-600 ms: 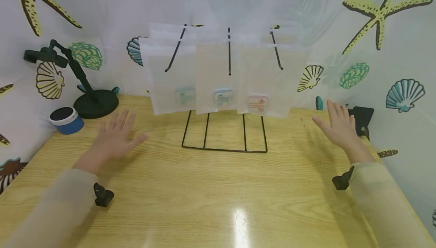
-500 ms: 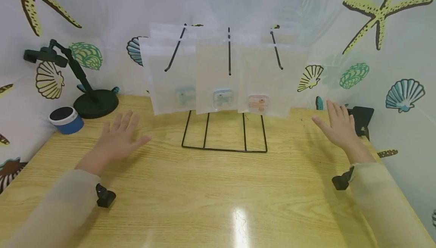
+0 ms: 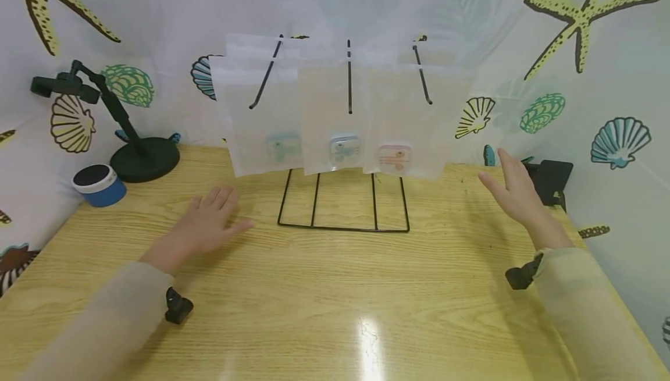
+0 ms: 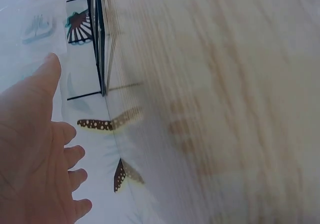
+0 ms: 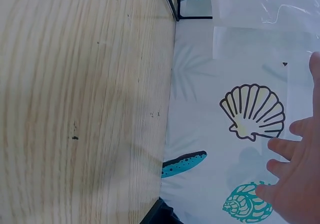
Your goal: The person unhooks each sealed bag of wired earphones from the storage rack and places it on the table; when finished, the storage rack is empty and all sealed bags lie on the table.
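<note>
My left hand [image 3: 206, 227] hovers over the left part of the wooden table, its fingers stretched forward and the thumb spread. It holds nothing. On the other side, my right hand [image 3: 517, 192] hangs in the air with straight fingers and thumb apart, also holding nothing. Between them stands a black wire display rack [image 3: 342, 229]. From its three prongs hang frosted plastic bags: a left bag [image 3: 256, 131] with a greenish case [image 3: 285, 148], a middle bag [image 3: 327, 113] with a blue case [image 3: 345, 150], and a right bag [image 3: 400, 107] with a pink case [image 3: 395, 159]. The cases seem to hold coiled earphones.
At the back left are a dark stand with a jointed arm [image 3: 143, 159] and a blue and white round container [image 3: 100, 185]. A black object [image 3: 549, 182] sits behind my right hand. A shell-patterned sheet [image 3: 617, 195] surrounds the wooden table [image 3: 314, 299].
My left hand has moved to the right, closer to the rack. The right hand has barely moved, its fingers now closer together. The head view has shifted slightly.
</note>
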Tool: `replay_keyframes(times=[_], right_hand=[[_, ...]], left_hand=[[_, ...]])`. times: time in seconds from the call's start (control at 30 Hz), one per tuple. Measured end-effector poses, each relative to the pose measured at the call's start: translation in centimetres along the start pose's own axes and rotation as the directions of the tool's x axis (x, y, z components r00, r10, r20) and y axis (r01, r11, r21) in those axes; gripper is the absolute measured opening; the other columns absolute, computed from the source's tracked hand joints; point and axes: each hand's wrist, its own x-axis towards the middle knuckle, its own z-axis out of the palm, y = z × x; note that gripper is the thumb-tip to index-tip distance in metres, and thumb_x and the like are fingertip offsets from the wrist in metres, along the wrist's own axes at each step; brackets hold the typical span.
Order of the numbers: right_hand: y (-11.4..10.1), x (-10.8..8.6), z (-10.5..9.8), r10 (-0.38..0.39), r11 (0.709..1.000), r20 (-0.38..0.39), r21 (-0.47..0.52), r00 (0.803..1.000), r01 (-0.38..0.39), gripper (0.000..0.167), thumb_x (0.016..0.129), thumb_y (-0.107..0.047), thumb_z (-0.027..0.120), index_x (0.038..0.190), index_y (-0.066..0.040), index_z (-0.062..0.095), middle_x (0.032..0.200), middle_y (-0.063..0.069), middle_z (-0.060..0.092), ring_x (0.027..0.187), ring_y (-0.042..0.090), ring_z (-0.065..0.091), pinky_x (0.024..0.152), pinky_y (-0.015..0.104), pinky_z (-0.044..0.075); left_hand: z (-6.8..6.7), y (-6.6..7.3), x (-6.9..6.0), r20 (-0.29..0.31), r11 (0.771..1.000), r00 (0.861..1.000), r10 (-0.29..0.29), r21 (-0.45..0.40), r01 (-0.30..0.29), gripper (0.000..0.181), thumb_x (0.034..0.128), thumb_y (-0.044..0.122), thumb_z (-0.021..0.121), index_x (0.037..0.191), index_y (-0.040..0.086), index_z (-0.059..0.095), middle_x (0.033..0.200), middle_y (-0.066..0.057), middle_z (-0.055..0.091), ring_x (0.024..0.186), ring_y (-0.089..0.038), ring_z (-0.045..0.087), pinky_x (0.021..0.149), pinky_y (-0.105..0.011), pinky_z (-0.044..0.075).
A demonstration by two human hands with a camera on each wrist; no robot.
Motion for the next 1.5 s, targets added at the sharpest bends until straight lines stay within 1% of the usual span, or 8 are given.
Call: replay_keyframes(times=[0.27,0.47,0.6,0.87,1.03,1.23,1.43,1.5], right_hand=[[-0.9,0.3,0.1,0.005,0.995,-0.003,0.099,1.0,-0.004,0.074,0.097,-0.046,0.037,0.149,-0.007,0.0,0.15,0.022,0.003,0.136,0.039,0.001,0.104,0.062,0.008],[-1.6,0.6,0.5,0.038,0.988,-0.005,0.148,0.999,-0.037,0.074,0.095,-0.05,0.039,0.15,-0.014,0.003,0.151,0.017,0.011,0.136,0.038,0.009,0.103,0.061,0.014],[-2.1,0.8,0.9,0.041,0.984,-0.004,0.176,0.999,-0.04,0.073,0.095,-0.05,0.04,0.15,-0.019,0.005,0.15,0.015,0.018,0.134,0.04,0.015,0.101,0.064,0.017],[-2.9,1.8,1.3,0.045,0.972,-0.005,0.231,0.999,-0.042,0.073,0.093,-0.053,0.042,0.15,-0.021,0.009,0.149,0.012,0.022,0.133,0.039,0.018,0.101,0.062,0.019],[-3.6,2.7,1.2,0.057,0.963,-0.009,0.265,0.998,-0.053,0.075,0.091,-0.056,0.042,0.15,-0.02,0.011,0.149,0.01,0.024,0.134,0.033,0.02,0.106,0.053,0.019],[-4.3,4.2,0.9,0.028,0.934,-0.054,0.356,0.998,-0.007,0.073,0.094,-0.048,0.046,0.149,-0.01,0.016,0.145,0.017,0.029,0.133,0.028,0.025,0.107,0.047,0.024],[-5.0,5.3,0.8,0.048,0.906,-0.083,0.422,0.995,-0.009,0.069,0.093,-0.043,0.051,0.147,-0.01,0.024,0.141,0.016,0.036,0.13,0.029,0.032,0.104,0.049,0.029],[-5.2,5.6,1.0,0.062,0.88,-0.091,0.475,0.994,-0.011,0.066,0.092,-0.04,0.054,0.145,-0.01,0.029,0.139,0.016,0.039,0.128,0.027,0.035,0.103,0.046,0.031]], left_hand=[[0.6,1.5,1.4,0.005,0.997,0.997,0.074,-0.018,-0.074,0.085,0.0927,0.06,0.033,0.146,-0.003,0.013,0.148,-0.026,0.011,0.134,-0.043,0.008,0.104,-0.062,0.006],[1.3,2.6,2.5,0.016,0.987,0.991,0.136,-0.086,-0.134,0.082,0.0941,0.056,0.035,0.146,-0.003,0.015,0.148,-0.026,0.012,0.134,-0.041,0.011,0.106,-0.058,0.008],[1.7,3.1,3.1,0.02,0.981,0.985,0.17,-0.093,-0.168,0.08,0.0948,0.055,0.035,0.145,-0.004,0.016,0.148,-0.026,0.012,0.135,-0.04,0.01,0.107,-0.055,0.009],[2.4,3.6,4.2,0.033,0.98,0.983,0.178,-0.097,-0.174,0.08,0.0942,0.055,0.037,0.146,-0.001,0.015,0.149,-0.023,0.014,0.135,-0.038,0.011,0.107,-0.055,0.009],[2.4,3.6,4.6,0.049,0.981,0.984,0.171,-0.096,-0.166,0.078,0.0948,0.052,0.039,0.146,-0.002,0.015,0.149,-0.022,0.013,0.135,-0.038,0.01,0.108,-0.055,0.008],[2.7,3.1,5.2,0.053,0.98,0.982,0.182,-0.096,-0.177,0.077,0.0949,0.051,0.041,0.146,-0.001,0.016,0.149,-0.022,0.014,0.135,-0.038,0.011,0.107,-0.055,0.009],[2.7,2.8,5.3,0.044,0.975,0.977,0.21,-0.082,-0.206,0.074,0.0955,0.048,0.042,0.145,-0.004,0.02,0.148,-0.024,0.016,0.134,-0.039,0.014,0.107,-0.057,0.011],[2.6,2.7,5.2,0.038,0.973,0.974,0.222,-0.079,-0.218,0.072,0.0958,0.045,0.044,0.144,-0.004,0.022,0.147,-0.025,0.019,0.134,-0.04,0.016,0.106,-0.057,0.013]])
